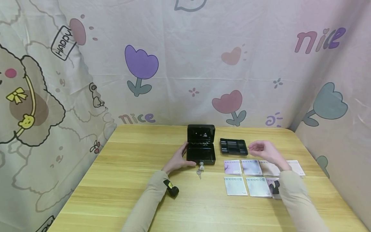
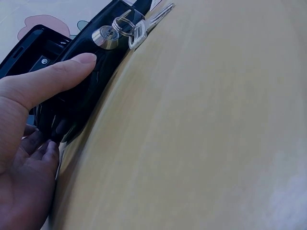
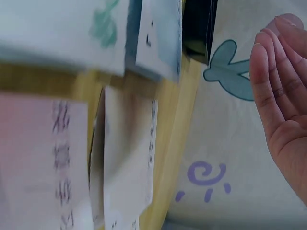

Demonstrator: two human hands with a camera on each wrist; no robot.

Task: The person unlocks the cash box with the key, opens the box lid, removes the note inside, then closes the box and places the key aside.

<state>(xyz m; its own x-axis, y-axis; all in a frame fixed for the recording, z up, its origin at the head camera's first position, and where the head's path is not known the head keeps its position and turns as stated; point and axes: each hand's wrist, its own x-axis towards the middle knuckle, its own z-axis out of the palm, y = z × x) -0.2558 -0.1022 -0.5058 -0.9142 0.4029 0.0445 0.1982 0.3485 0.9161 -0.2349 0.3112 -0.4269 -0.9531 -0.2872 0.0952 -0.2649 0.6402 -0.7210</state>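
Note:
A black cash box [image 1: 201, 154] stands on the table with its lid raised. A key ring with keys [image 2: 139, 33] hangs from its front lock. My left hand [image 1: 179, 158] grips the box's left front corner, thumb along the front and fingers at the side. To the box's right lies a black compartment tray [image 1: 233, 147], its compartments looking bare. My right hand [image 1: 268, 152] hovers just right of the tray, above the paper notes, its fingers loosely together. In the right wrist view nothing shows between those fingers [image 3: 278, 81].
Several pastel paper notes [image 1: 235, 186] lie in two rows on the right of the wooden table [image 1: 121, 193]. My right forearm covers part of them. A printed cloth [image 1: 179, 58] hangs behind the table and along both sides.

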